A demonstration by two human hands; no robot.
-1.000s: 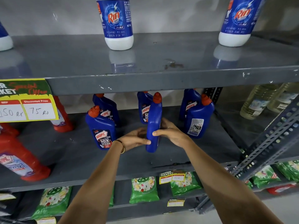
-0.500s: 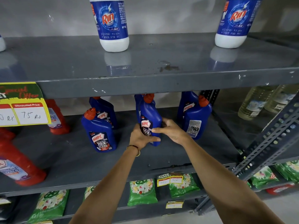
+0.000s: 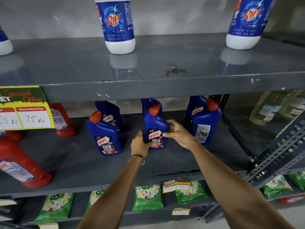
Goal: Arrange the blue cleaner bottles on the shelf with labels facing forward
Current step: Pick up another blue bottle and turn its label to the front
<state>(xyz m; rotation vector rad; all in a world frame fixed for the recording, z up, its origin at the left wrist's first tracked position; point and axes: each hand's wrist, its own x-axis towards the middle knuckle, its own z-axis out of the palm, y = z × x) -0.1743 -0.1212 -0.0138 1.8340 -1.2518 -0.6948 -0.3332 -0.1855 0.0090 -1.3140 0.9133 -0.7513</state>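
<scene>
Two hands hold the centre blue cleaner bottle (image 3: pixel 156 128) upright on the middle shelf (image 3: pixel 99 164), label facing forward. Left hand (image 3: pixel 140 143) grip pinches its lower left side; right hand (image 3: pixel 179 134) grip clasps its right side.

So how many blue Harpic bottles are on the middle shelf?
6, in three front-and-back pairs: left front and behind; middle front, held by both hands, and behind; right front and behind. More may be hidden.
</scene>
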